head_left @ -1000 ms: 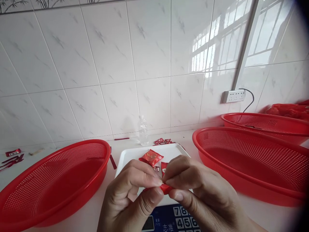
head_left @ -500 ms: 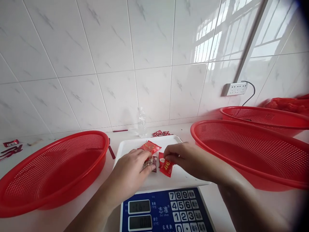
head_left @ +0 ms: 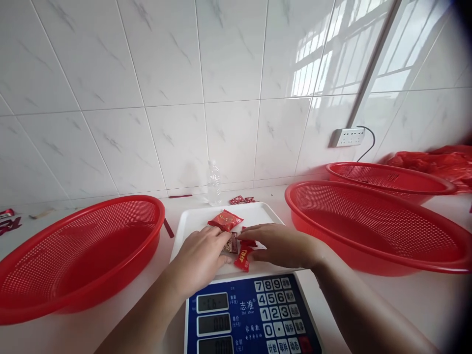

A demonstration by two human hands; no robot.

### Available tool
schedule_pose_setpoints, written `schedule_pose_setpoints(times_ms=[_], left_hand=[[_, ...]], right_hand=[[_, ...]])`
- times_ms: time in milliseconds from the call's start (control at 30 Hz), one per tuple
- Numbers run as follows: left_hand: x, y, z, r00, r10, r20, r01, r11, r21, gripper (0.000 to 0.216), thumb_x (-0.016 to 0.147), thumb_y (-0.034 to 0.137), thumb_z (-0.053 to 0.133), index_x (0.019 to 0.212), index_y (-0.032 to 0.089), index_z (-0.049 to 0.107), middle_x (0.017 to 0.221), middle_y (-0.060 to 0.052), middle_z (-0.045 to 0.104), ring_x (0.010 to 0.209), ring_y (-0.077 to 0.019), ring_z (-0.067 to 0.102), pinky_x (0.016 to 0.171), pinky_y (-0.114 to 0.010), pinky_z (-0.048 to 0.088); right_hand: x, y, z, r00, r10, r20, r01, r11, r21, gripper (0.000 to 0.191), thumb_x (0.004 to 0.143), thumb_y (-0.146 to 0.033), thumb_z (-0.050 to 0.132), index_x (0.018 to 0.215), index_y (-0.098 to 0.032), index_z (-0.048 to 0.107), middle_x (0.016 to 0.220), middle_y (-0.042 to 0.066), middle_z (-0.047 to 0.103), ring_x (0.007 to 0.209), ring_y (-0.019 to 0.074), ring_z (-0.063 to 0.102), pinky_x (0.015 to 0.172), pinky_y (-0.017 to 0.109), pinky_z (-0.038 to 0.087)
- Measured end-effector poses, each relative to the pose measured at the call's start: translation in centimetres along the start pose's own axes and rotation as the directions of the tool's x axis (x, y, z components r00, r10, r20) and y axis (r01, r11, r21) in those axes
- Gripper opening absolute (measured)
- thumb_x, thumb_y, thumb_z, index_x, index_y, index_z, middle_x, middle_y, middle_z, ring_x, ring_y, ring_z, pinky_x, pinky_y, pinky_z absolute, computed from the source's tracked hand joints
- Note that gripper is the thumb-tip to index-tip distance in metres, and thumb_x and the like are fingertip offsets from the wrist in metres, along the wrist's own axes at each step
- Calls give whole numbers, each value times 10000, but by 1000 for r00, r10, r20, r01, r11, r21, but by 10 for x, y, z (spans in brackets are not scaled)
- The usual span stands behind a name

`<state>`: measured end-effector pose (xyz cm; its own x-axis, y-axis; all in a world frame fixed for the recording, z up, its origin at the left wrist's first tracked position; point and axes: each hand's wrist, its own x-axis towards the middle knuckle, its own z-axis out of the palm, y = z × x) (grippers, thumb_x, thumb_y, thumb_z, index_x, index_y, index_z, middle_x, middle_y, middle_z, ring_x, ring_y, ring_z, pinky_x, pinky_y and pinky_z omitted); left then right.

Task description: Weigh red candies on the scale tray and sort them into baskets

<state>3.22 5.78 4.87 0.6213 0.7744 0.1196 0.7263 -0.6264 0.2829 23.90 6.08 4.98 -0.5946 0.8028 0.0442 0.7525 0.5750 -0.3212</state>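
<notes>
On the white tray [head_left: 191, 223] of a weighing scale [head_left: 254, 314] lie several small wrapped packets. A larger red packet [head_left: 225, 220] rests toward the back. My left hand [head_left: 204, 250] curves around the left side of a brown-and-cream packet [head_left: 232, 243], thumb and fingers apart, its far part covered. From the right, my right hand [head_left: 275, 243] lies low over the tray, its thumb apart from its fingers. Its thumb touches a red packet with yellow lettering [head_left: 243, 258]. Another red packet [head_left: 250, 243] shows partly beneath its fingers.
Red perforated baskets stand at left [head_left: 110, 260] and right [head_left: 342, 231], with another basket [head_left: 387, 179] behind the right one. A clear bottle [head_left: 214, 184] and small red packets [head_left: 241, 200] are behind the tray. A power strip [head_left: 348, 137] is on the tiled wall.
My right hand has let go of the red lettered packet, which now lies closer to the brown one. A further red packet shows under its fingers. The view has shifted slightly.
</notes>
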Motion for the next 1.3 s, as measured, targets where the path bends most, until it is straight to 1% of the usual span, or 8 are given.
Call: schedule_pose_setpoints(times_ms=[200, 333, 500, 700, 900, 1033, 1167, 1300], left_hand=[[-4, -12, -2, 1000, -5, -20, 4, 999, -40, 363, 849, 71, 537, 1162, 207, 660, 1192, -116, 698, 1120, -305, 633, 889, -429, 515], [-8, -19, -4, 998, 24, -61, -28, 997, -67, 418, 827, 21, 453, 1121, 218, 675, 1146, -91, 726, 1044, -273, 674, 829, -365, 527], [-12, -25, -8, 990, 74, -124, -86, 992, -97, 430, 885, 57, 354, 1106, 234, 678, 1054, -68, 744, 943, -250, 702, 743, -322, 523], [-12, -21, -18, 974, 48, -220, -93, 976, -199, 360, 954, 148, 365, 1166, 240, 642, 1157, -62, 715, 1057, -243, 677, 843, -347, 526], [-15, -16, -25, 949, -45, -313, -68, 938, -340, 263, 985, 204, 393, 1103, 237, 625, 1079, -49, 720, 987, -226, 671, 824, -358, 512], [-15, -17, -25, 947, -63, -314, -141, 799, -584, 208, 992, 285, 456, 1123, 257, 616, 1073, -53, 707, 1016, -216, 659, 829, -340, 513], [-15, -14, -27, 948, -57, -313, -234, 541, -808, 175, 961, 319, 556, 1102, 237, 621, 1081, -57, 677, 994, -184, 637, 863, -324, 502], [-18, -6, -29, 938, -77, -337, -306, 263, -915, 250, 905, 391, 656, 1078, 212, 629, 985, -47, 654, 885, -155, 616, 784, -291, 497]], right_hand=[[-4, 3, 4, 999, 43, 6, -43, 998, -50, 319, 877, -168, 625, 1181, -231, 702, 1192, 81, 715, 1073, 261, 658, 901, 375, 509], [-4, 3, 13, 986, 153, -71, -160, 980, -115, 311, 967, -144, 450, 1147, -150, 703, 1136, 151, 720, 1065, 314, 654, 884, 440, 501], [-9, 4, 18, 944, 272, -188, -304, 938, -166, 399, 937, -42, 387, 1239, -120, 637, 1172, 179, 705, 1066, 304, 663, 849, 401, 502], [-36, 18, -4, 822, 434, -368, -517, 840, -164, 396, 964, -129, 461, 1353, -122, 535, 1221, 173, 686, 1064, 293, 668, 836, 378, 521], [-74, 66, -20, 661, 558, -502, -688, 718, -107, 302, 1002, -322, 549, 1264, -178, 585, 1162, 91, 674, 975, 219, 677, 838, 420, 562], [-86, 89, -17, 610, 545, -575, -682, 731, -31, 295, 957, -300, 531, 1202, -202, 663, 1154, 180, 704, 1050, 375, 671, 685, 416, 560], [-70, 69, -11, 669, 443, -596, -501, 862, 78, 390, 905, -465, 538, 1165, -210, 679, 1250, 201, 665, 1192, 429, 591, 787, 474, 561], [-37, 4, -11, 827, 280, -488, -186, 955, 233, 599, 948, -658, 340, 1068, -180, 681, 1030, 151, 739, 951, 279, 712, 745, 402, 609]])
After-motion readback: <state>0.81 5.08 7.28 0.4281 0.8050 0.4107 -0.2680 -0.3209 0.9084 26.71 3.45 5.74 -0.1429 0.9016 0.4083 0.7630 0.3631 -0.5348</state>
